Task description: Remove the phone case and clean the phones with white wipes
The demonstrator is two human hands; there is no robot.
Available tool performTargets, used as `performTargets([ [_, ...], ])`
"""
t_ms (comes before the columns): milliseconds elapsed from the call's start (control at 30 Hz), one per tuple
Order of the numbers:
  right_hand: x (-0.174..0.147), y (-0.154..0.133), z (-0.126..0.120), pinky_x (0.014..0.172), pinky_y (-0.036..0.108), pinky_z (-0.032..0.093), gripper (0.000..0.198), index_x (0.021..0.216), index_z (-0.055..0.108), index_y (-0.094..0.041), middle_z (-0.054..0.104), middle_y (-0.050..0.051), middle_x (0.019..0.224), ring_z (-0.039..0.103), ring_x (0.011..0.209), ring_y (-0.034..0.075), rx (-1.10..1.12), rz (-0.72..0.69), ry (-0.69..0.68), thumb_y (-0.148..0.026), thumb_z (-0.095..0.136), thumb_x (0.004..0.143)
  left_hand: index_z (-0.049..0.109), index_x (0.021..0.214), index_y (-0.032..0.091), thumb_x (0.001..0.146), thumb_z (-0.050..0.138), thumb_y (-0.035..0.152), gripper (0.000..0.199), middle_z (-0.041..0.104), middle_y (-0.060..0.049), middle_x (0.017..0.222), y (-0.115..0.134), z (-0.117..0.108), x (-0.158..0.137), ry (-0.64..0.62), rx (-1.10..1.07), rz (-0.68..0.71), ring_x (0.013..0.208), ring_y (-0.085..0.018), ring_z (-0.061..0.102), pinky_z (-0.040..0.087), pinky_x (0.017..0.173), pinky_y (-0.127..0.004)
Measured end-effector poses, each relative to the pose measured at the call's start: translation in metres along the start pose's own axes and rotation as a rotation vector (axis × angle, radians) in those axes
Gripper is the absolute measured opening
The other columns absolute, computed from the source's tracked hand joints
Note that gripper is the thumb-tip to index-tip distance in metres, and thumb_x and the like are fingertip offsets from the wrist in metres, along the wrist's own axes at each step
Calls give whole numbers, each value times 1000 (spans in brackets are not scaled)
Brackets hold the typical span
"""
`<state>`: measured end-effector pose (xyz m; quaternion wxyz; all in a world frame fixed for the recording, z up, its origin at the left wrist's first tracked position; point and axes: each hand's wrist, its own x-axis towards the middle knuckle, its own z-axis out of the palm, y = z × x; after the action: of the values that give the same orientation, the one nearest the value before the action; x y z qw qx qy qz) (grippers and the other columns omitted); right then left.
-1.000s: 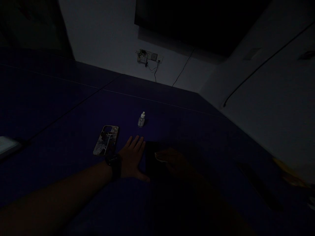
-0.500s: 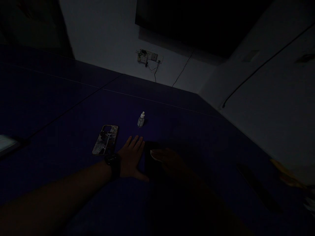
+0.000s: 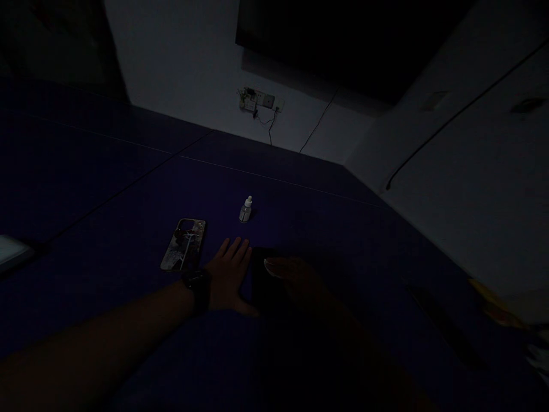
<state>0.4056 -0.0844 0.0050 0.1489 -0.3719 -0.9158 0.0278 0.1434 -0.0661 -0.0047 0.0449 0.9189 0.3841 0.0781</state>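
Note:
My left hand [image 3: 229, 274] lies flat on the dark blue surface [image 3: 171, 355], fingers spread, its thumb and fingers along the left edge of a dark flat rectangular object [image 3: 259, 286]. A dark watch [image 3: 198, 283] is on that wrist. Over the dark object is my right hand [image 3: 300, 276], fingers pressing a thin white pad or cloth [image 3: 270, 268] against it; deep shadow hides most of this hand. Just beyond my left fingertips a small clear dropper bottle [image 3: 245, 213] with a white top stands upright. A patterned phone case [image 3: 184, 245] lies left of my hand.
A pale-topped object [image 3: 12, 252] sits at the left edge. To the right lies a long dark object [image 3: 444, 326], with something yellow [image 3: 493, 300] near the wall. Sockets with plugs and cables [image 3: 259, 103] are on the far wall, below a large dark screen [image 3: 343, 46].
My right hand has shifted slightly away from me and to the right with the white pad. My left hand, the bottle and the phone case stay in place.

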Motion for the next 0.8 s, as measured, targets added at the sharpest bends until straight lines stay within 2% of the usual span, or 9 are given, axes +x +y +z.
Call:
performTargets([
  [100, -7, 9, -2, 104, 52, 44, 50, 126, 67, -25, 69, 9, 128, 64, 119, 23, 12, 38, 44, -7, 44, 85, 30, 151, -1, 65, 40, 95, 130, 20, -31, 160, -1, 1, 0, -3, -2, 2, 149, -48, 15, 10, 119, -61],
  [167, -9, 10, -2, 105, 51, 44, 47, 122, 70, -26, 71, 8, 125, 65, 117, 22, 53, -14, 42, -9, 45, 86, 31, 151, 0, 66, 40, 95, 127, 22, -30, 160, -1, 2, 0, 18, 3, 9, 150, -48, 15, 10, 119, -61],
  [267, -5, 3, 1, 105, 47, 45, 49, 129, 65, -23, 66, 9, 133, 61, 124, 20, 83, -82, -3, -9, 42, 88, 32, 151, 1, 66, 40, 95, 127, 24, -30, 160, -1, 3, 0, 36, 14, 3, 150, -47, 14, 10, 119, -60],
  [367, -1, 1, 1, 106, 47, 45, 56, 139, 57, -22, 59, 10, 142, 56, 130, 21, 34, -17, -13, -8, 43, 87, 32, 151, 0, 64, 40, 96, 130, 24, -30, 160, 0, 2, 0, 13, 20, -11, 149, -48, 16, 10, 119, -60],
  [467, -4, 8, -2, 105, 48, 46, 54, 133, 62, -25, 65, 8, 135, 60, 124, 22, 12, 49, 45, -7, 44, 86, 31, 151, 0, 64, 40, 96, 130, 23, -30, 160, 1, 1, 0, 10, 23, -7, 150, -47, 16, 10, 120, -58],
  [567, -8, 12, -2, 101, 48, 49, 49, 125, 68, -27, 71, 7, 126, 65, 116, 21, 81, -30, 68, -8, 43, 87, 32, 151, 0, 64, 40, 97, 130, 24, -30, 160, 2, 2, 0, 16, 32, -11, 150, -47, 15, 9, 120, -58],
  [667, -3, 5, 3, 97, 44, 52, 49, 131, 64, -25, 68, 9, 131, 65, 117, 21, 120, -117, 42, -11, 45, 88, 32, 151, 0, 63, 40, 97, 130, 24, -30, 160, 2, 3, 0, 22, 34, -18, 150, -47, 16, 9, 120, -58],
  [800, 3, -1, 4, 102, 47, 48, 55, 138, 59, -23, 62, 11, 138, 60, 124, 23, -5, -10, 31, -9, 45, 86, 31, 151, 0, 65, 39, 96, 129, 22, -30, 160, 0, 5, 0, 33, 31, -6, 150, -47, 16, 9, 119, -59],
])
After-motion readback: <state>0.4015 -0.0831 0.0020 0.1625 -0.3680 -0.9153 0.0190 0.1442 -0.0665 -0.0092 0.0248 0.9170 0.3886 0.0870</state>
